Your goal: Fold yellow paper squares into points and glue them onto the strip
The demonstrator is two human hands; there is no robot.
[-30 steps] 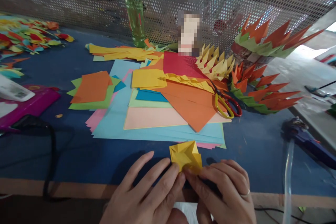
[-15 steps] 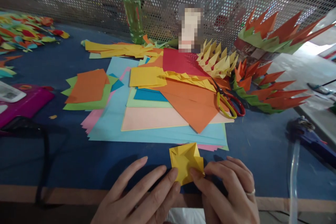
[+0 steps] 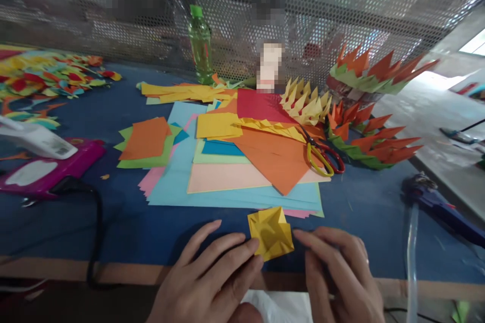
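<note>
A small folded yellow paper piece (image 3: 271, 232) lies near the front edge of the blue table (image 3: 113, 232). My left hand (image 3: 212, 282) rests flat beside it, fingers stretched out, fingertips touching the paper's lower left corner. To the paper's right is my right hand (image 3: 341, 275), with fingers curled and its fingertips just short of the right corner; it wears a ring. Neither hand grips the paper.
A stack of coloured paper sheets (image 3: 235, 171) lies just beyond the yellow piece, with scissors (image 3: 322, 154) on its right. Spiky orange-green paper rings (image 3: 371, 146) stand at right, a green bottle (image 3: 200, 45) at the back, a glue gun (image 3: 439, 202) at right, a pink device (image 3: 45, 171) at left.
My right hand's fingertips have come off the yellow paper and drawn slightly right. The paper now lies flatter on the table. The camera view has tilted up a little.
</note>
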